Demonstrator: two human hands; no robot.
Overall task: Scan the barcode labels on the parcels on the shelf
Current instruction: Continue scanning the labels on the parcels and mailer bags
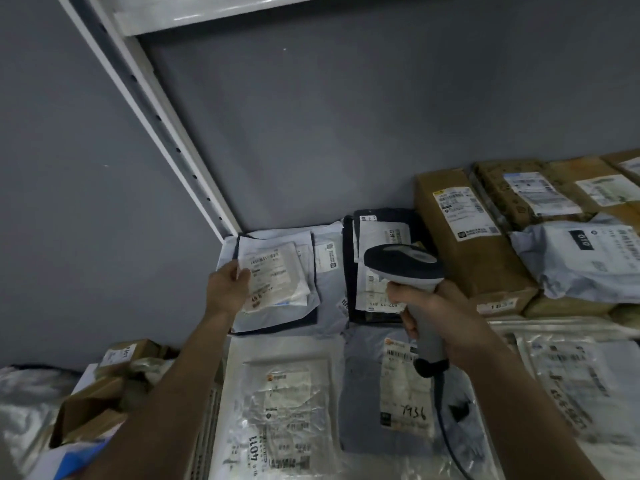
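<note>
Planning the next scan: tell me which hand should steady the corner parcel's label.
Left. The left hand already pinches the white parcel at its label's edge, while the right hand grips the scanner and probably just needs to aim there.

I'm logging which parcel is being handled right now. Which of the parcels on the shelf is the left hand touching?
The small white mailer at the back-left corner of the shelf: the left hand holds its left edge. The other parcels lie untouched.

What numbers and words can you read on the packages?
"4011" on the clear bag's label.
"7936" handwritten on the grey bag's label.
"010" on the dark tag of the pale bag.
Every other label's print and barcodes are too small or blurred to read.
</note>
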